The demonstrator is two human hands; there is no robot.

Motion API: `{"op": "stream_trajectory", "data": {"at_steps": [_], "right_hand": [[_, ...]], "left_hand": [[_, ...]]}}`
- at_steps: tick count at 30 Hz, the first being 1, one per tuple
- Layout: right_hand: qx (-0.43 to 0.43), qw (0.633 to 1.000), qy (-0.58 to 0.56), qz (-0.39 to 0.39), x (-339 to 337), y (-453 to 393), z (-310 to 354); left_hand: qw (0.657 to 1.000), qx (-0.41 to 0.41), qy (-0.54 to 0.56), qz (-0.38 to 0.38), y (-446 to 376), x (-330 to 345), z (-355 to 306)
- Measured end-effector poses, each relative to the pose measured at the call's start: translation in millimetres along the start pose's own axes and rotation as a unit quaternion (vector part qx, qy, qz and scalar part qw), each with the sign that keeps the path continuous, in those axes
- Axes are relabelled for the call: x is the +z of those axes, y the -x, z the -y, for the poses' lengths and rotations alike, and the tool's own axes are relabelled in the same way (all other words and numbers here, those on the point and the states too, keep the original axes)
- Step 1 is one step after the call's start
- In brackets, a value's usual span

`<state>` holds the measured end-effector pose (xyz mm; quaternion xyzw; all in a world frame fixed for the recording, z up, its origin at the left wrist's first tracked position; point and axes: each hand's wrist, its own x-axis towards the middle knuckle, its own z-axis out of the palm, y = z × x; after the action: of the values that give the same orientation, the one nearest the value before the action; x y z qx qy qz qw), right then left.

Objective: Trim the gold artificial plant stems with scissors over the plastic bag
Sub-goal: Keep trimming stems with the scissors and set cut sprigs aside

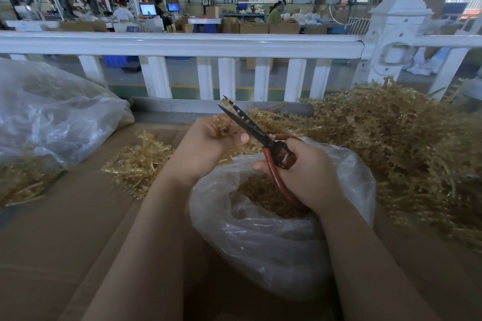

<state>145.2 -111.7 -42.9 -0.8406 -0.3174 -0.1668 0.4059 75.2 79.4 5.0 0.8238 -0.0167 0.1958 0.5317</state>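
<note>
My left hand (208, 144) grips a gold artificial plant stem (223, 124) above the far rim of the clear plastic bag (260, 237). My right hand (305, 172) holds red-handled scissors (250, 125) with dark blades, which point up and to the left. The blades are slightly parted at the tips, with a piece of the stem between them. Gold trimmings (263, 193) lie inside the bag under my right hand.
A big heap of gold stems (396, 143) fills the right side of the cardboard surface (65, 229). A smaller pile of gold stems (135, 164) lies left of my left hand. Another clear bag (52, 114) sits at the far left. A white railing (182, 44) runs behind.
</note>
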Motion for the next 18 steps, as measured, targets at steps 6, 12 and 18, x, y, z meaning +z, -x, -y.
{"op": "stream_trajectory", "data": {"at_steps": [6, 12, 18], "right_hand": [[-0.002, 1.0, 0.011, 0.006, -1.9, 0.0, 1.1], [-0.004, 1.0, 0.026, 0.003, -1.7, 0.5, 1.1], [0.01, 1.0, -0.012, -0.005, -1.4, 1.8, 3.3]], "left_hand": [[1.0, 0.009, 0.005, 0.021, -0.6, 0.9, -0.9], [0.999, 0.021, 0.015, 0.028, -0.6, 3.7, -2.3], [0.995, 0.028, 0.091, 0.025, -0.8, 3.4, 3.0]]}}
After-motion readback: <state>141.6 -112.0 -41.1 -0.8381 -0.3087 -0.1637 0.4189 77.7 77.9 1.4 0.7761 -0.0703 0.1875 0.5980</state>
